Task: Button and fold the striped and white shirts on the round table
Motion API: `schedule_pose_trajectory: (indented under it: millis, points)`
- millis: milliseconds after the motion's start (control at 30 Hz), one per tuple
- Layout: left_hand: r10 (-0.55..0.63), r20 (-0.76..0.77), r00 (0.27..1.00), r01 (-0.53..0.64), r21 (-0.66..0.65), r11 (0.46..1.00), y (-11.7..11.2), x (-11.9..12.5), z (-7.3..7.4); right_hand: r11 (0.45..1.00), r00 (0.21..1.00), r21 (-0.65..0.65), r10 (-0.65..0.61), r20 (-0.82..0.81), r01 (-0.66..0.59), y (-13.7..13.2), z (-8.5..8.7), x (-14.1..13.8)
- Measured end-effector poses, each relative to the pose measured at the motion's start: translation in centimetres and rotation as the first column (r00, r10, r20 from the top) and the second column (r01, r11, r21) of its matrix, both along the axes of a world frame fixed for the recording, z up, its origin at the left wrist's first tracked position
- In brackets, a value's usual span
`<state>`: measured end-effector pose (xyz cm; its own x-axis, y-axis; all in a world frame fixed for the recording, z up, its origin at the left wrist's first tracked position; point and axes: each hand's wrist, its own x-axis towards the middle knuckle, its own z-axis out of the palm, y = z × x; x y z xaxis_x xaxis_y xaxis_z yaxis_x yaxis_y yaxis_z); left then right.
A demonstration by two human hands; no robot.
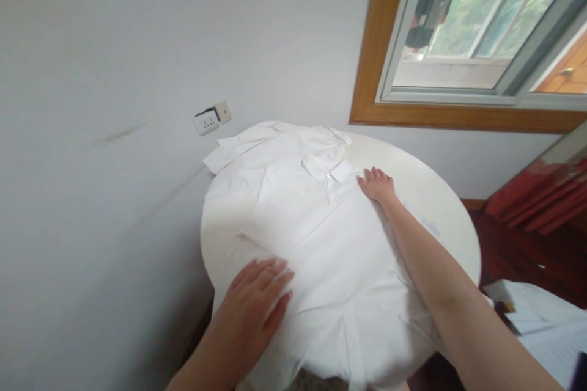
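A white polo shirt (321,238) lies spread over a round white table (440,208), its collar toward the wall and its lower end hanging over the near edge. My left hand (261,287) rests flat on the lower left of the shirt, fingers stretched out. Farther off, my right hand (376,184) lies palm down beside the collar, at the shirt's right shoulder, with its fingers apart. Neither hand grips the cloth. More white cloth (275,137) is bunched past the collar at the back edge; whether it is a separate garment I cannot tell.
A wall with a socket (207,122) borders the table at the left and back. A wood-framed window (458,115) is at the upper right. Red curtain cloth (541,195) hangs at the right, and papers (550,330) lie on a surface at the lower right.
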<state>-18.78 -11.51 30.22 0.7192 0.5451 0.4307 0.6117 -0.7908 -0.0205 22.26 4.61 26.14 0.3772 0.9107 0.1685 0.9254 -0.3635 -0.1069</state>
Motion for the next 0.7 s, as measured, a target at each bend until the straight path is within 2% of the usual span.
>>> schedule_pose_trajectory:
  millis: [67,167,267,333,433,600,700]
  points:
    - [0.067,0.063,0.996,-0.065,-0.022,0.998,4.1,0.6,1.9,1.0,1.0,0.022,0.003,0.008,-0.003,-0.1,0.0,-0.1]
    - [0.153,0.086,0.984,-0.153,-0.007,0.988,12.0,2.6,4.3,0.997,1.0,0.08,0.008,0.03,-0.011,-0.1,0.0,-0.2]
    - [0.353,0.024,0.935,-0.353,-0.01,0.935,19.3,5.4,5.2,0.992,1.0,0.129,0.004,0.03,-0.008,0.1,0.4,0.2]
    - [0.481,0.004,0.877,-0.481,-0.018,0.877,22.6,7.2,5.0,0.99,1.0,0.141,0.005,0.008,-0.006,0.2,0.6,0.7]
    - [0.565,0.034,0.825,-0.565,-0.009,0.825,24.9,9.2,3.6,0.987,0.999,0.162,-0.017,-0.037,0.023,0.3,1.0,1.4]
    - [0.457,0.175,0.872,-0.471,0.047,0.881,25.6,10.3,0.4,0.946,0.98,0.257,-0.188,-0.058,0.197,0.2,1.0,1.8]
    - [0.461,0.188,0.867,-0.474,0.028,0.88,26.1,10.1,-0.4,0.941,0.972,0.243,-0.23,-0.046,0.234,0.1,0.9,1.6]
